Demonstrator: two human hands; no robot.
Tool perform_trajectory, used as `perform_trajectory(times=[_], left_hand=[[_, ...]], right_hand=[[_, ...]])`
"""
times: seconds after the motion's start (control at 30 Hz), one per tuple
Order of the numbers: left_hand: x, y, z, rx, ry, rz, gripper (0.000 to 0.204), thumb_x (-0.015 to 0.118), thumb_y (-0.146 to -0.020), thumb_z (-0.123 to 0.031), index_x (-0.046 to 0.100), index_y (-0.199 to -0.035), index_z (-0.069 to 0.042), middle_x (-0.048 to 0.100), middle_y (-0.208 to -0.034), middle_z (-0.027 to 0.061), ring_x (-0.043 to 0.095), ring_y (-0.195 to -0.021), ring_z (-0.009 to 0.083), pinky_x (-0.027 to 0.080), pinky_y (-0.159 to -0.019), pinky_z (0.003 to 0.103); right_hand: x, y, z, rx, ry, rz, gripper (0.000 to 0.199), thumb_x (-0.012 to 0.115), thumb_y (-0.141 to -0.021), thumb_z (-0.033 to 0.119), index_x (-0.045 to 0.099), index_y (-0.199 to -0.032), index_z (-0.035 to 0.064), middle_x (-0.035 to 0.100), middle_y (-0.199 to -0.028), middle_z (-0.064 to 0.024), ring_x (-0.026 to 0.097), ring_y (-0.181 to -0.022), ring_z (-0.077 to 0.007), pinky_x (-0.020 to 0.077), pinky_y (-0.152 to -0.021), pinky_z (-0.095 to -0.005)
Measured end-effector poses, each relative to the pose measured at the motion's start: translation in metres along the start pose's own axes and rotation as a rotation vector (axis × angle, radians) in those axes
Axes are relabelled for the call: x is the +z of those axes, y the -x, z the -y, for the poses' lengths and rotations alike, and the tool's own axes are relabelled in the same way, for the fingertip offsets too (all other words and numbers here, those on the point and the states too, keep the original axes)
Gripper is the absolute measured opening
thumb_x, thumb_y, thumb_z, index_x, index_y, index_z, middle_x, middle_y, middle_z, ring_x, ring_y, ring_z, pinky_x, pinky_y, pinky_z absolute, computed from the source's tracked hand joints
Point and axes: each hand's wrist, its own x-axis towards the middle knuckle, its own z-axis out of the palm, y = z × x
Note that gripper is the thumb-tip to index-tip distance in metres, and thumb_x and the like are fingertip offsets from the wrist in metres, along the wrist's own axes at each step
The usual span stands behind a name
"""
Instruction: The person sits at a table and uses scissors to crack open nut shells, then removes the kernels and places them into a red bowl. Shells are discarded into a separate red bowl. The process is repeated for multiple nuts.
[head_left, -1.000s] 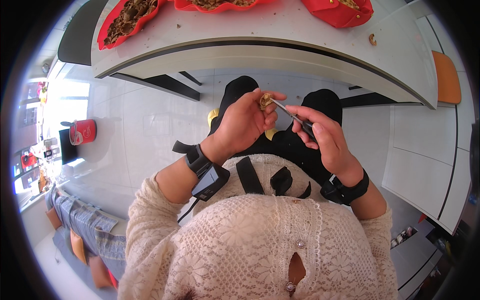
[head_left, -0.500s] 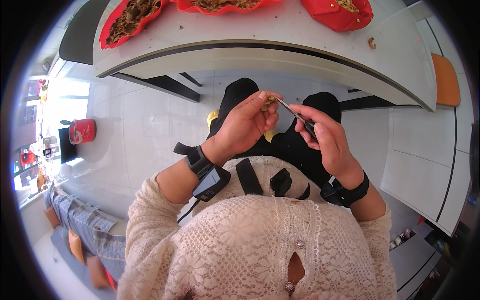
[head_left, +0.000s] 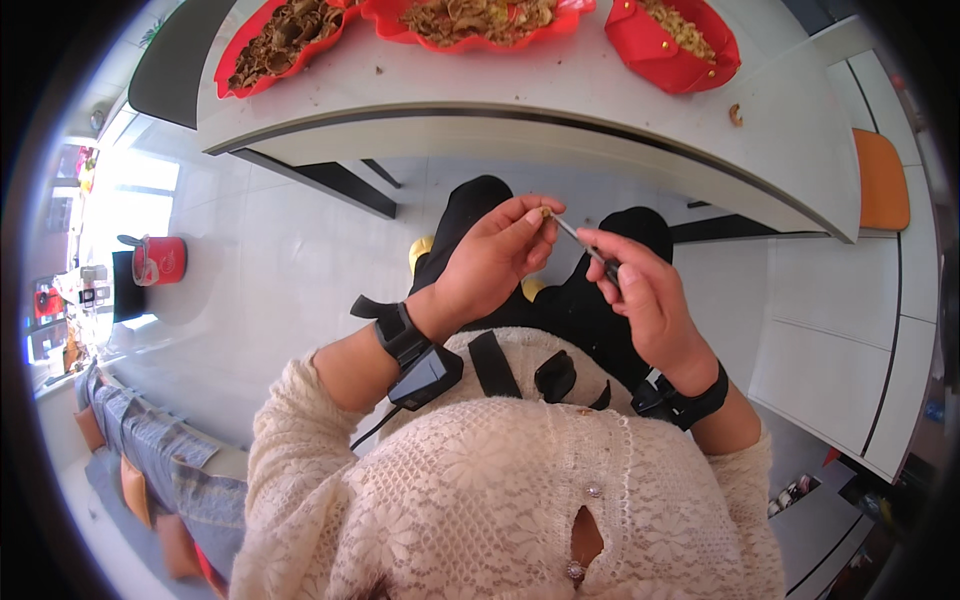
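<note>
Wavy red trays hold brittle shells; studded red basket, pale pieces; left hand pinches tan fragment; right hand grips metal-shafted tool.

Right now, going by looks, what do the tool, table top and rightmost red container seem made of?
Tool: shiny grey shaft, probably metal; dark handle, perhaps plastic. Table top: pale, reflective, possibly glass. Rightmost red container: matte, folded, studded sides; perhaps felt or leather.

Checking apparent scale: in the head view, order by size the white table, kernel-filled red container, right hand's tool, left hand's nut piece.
Largest to smallest:
White table
Red container
Tool, partly hidden by the right hand
Nut piece, partly covered by the left hand
</note>
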Motion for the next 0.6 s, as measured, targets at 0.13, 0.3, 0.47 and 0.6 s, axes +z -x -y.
perform_trajectory(times=[0.13,0.3,0.47,0.6], left_hand=[[0.002,-0.001,0.002,0.063,-0.151,-0.070,0.023,0.042,-0.099,-0.017,0.052,-0.112,-0.001,0.044,-0.072,-0.0022,0.037,-0.062,0.0067,0.032,-0.055,0.019],[-0.006,0.003,-0.006,0.113,-0.106,-0.011,0.020,0.041,-0.099,-0.018,0.053,-0.108,-0.004,0.039,-0.070,-0.0036,0.031,-0.058,0.0053,0.028,-0.052,0.020],[-0.008,0.005,-0.014,0.136,-0.071,0.022,0.020,0.037,-0.100,-0.017,0.052,-0.106,-0.004,0.041,-0.075,-0.0017,0.030,-0.059,0.0072,0.029,-0.054,0.021],[0.000,0.011,-0.020,0.196,-0.014,0.004,0.025,0.035,-0.102,-0.022,0.052,-0.104,-0.004,0.042,-0.076,-0.0007,0.031,-0.059,0.0075,0.029,-0.055,0.021]], right_hand=[[0.005,-0.007,0.014,-0.109,0.253,-0.029,0.031,0.050,-0.086,0.008,0.056,-0.114,-0.0037,0.060,-0.093,-0.0217,0.059,-0.084,-0.0339,0.0477,-0.075,-0.0366],[0.024,-0.019,0.028,-0.202,0.441,-0.016,0.033,0.051,-0.086,0.013,0.056,-0.114,-0.0043,0.060,-0.093,-0.0212,0.058,-0.082,-0.0351,0.0477,-0.074,-0.0370],[0.018,-0.026,0.026,0.016,0.112,0.023,0.031,0.045,-0.092,0.013,0.057,-0.116,-0.0028,0.060,-0.084,-0.0118,0.056,-0.073,-0.0184,0.0465,-0.069,-0.0295],[0.024,-0.022,0.023,-0.010,0.074,0.006,0.031,0.042,-0.093,0.012,0.056,-0.117,-0.0025,0.059,-0.083,-0.0094,0.055,-0.073,-0.0154,0.0461,-0.069,-0.0279]])
